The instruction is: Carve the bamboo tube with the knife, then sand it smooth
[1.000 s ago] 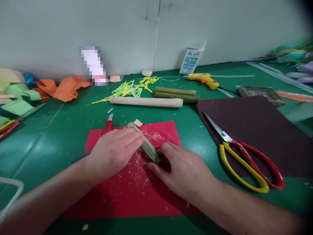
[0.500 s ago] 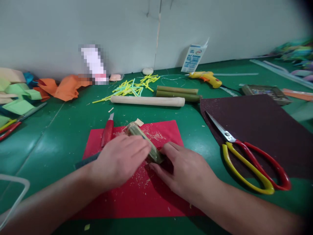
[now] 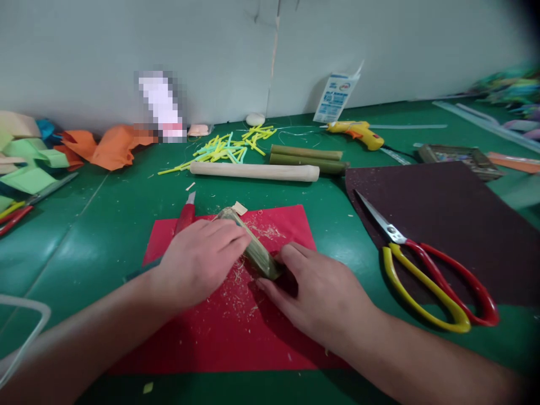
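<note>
A short green bamboo piece [image 3: 253, 250] lies slanted on a red sheet [image 3: 219, 337] strewn with pale shavings. My left hand [image 3: 198, 261] is curled over the middle of the piece, its fingers pressed on it. My right hand [image 3: 320, 292] pinches the near end of the piece between thumb and fingers. A red-handled knife [image 3: 185, 215] lies just beyond my left hand, blade pointing away. A dark strip [image 3: 141, 274] pokes out from under my left wrist; I cannot make out what it is.
Red-and-yellow scissors [image 3: 422, 275] lie on a dark brown sheet [image 3: 447, 214] at right. Behind are a pale wooden rod [image 3: 253, 171], two green bamboo sticks [image 3: 307, 159], yellow straw bits [image 3: 228, 147], a yellow glue gun [image 3: 354, 133] and coloured paper [image 3: 34, 163] at left.
My left hand slid along the bamboo piece toward its near end, then back toward the far end. My right hand kept its hold on the near end.
</note>
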### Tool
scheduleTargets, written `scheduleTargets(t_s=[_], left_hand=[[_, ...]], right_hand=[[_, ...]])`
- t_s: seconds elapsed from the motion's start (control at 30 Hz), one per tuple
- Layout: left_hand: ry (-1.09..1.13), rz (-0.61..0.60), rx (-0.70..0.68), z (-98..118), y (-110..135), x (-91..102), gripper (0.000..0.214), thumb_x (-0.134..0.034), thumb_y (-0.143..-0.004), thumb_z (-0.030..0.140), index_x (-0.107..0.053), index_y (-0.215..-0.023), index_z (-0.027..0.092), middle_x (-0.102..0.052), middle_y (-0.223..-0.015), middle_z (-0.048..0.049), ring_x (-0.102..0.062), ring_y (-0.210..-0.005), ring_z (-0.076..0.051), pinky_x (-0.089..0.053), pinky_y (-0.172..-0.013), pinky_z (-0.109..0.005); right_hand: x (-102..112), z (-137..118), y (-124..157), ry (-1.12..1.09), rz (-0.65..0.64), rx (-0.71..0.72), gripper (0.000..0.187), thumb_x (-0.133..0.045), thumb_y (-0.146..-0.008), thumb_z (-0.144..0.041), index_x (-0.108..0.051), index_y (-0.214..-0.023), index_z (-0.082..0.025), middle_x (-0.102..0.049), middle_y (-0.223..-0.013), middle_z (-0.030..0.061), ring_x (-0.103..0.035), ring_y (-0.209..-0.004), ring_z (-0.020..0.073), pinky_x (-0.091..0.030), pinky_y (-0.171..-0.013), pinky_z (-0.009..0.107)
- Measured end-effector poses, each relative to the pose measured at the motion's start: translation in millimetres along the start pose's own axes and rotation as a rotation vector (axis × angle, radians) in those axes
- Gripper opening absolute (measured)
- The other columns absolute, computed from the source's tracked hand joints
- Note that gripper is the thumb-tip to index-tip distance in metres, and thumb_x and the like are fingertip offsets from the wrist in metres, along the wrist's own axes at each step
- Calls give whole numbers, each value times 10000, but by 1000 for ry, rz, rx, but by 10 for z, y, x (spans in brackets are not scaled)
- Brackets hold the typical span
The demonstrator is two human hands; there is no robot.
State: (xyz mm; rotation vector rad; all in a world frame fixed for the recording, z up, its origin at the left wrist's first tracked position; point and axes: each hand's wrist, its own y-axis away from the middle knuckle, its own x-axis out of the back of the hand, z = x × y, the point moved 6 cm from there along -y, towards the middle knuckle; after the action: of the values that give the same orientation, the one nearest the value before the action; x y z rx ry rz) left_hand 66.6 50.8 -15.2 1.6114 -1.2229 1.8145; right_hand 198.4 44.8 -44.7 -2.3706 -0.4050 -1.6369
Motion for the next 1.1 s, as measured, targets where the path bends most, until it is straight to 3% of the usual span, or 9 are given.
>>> scheduleTargets(t_s=[0.13, 0.27, 0.43, 0.57, 0.73, 0.87, 1.0, 1.1], left_hand=[[-1, -39, -63, 39, 6, -43, 252, -376, -914, 166, -574, -1067, 132, -631, -1067, -69, -569, -961, -195, -456, -777, -329], [-17, 36, 3, -18, 3, 6, 233, -400, -911, 172, -592, -1039, 139, -644, -1018, -54, -574, -921, -176, -458, -770, -310], [-4, -24, -77, 21, 14, -32, 254, -381, -914, 176, -578, -1067, 123, -633, -1052, -70, -564, -953, -190, -467, -769, -320], [-57, 25, 7, -81, 8, 1, 240, -412, -899, 159, -593, -1053, 128, -640, -1015, -64, -569, -933, -192, -469, -757, -317], [-40, 0, -108, 19, 1, 8, 272, -363, -907, 155, -600, -1033, 112, -641, -1021, -87, -571, -923, -204, -477, -742, -330], [-52, 46, 6, -81, 16, 19, 240, -406, -898, 150, -607, -1026, 127, -647, -991, -63, -571, -919, -186, -474, -751, -312], [1, -12, -66, 12, 29, -18, 261, -385, -907, 166, -587, -1068, 125, -637, -1051, -73, -569, -964, -203, -483, -761, -332], [54, 21, -27, -27, 27, 8, 255, -386, -912, 163, -593, -1057, 138, -643, -1051, -60, -576, -965, -174, -481, -791, -305]], right_hand=[[-2, -2, 4, -23, 0, 15, 226, -522, -788, -424, -459, -741, -212, -558, -690, 2, -508, -561, 155, -280, -476, 262], [-10, 11, 8, -1, 11, 2, 248, -514, -791, -451, -457, -740, -216, -558, -691, -2, -506, -555, 158, -268, -473, 264], [-16, 3, 21, -11, 1, 10, 238, -516, -790, -439, -457, -738, -215, -558, -693, 0, -510, -562, 159, -286, -482, 264], [-11, 5, 14, 3, -1, -10, 247, -511, -790, -451, -455, -730, -218, -562, -690, 1, -508, -558, 165, -269, -473, 265], [-33, 2, 8, -17, -18, -1, 240, -523, -780, -441, -448, -730, -219, -563, -695, 1, -508, -571, 165, -277, -483, 269], [-18, 10, 23, -1, 6, -5, 241, -522, -783, -447, -452, -735, -221, -570, -698, -2, -511, -569, 167, -264, -480, 271], [-15, 2, 21, -25, 5, 9, 226, -531, -780, -429, -455, -736, -221, -570, -698, -3, -521, -584, 168, -278, -494, 272], [-13, -2, 7, -17, 7, 3, 232, -514, -793, -440, -452, -742, -222, -572, -707, -4, -519, -584, 168, -270, -490, 271]])
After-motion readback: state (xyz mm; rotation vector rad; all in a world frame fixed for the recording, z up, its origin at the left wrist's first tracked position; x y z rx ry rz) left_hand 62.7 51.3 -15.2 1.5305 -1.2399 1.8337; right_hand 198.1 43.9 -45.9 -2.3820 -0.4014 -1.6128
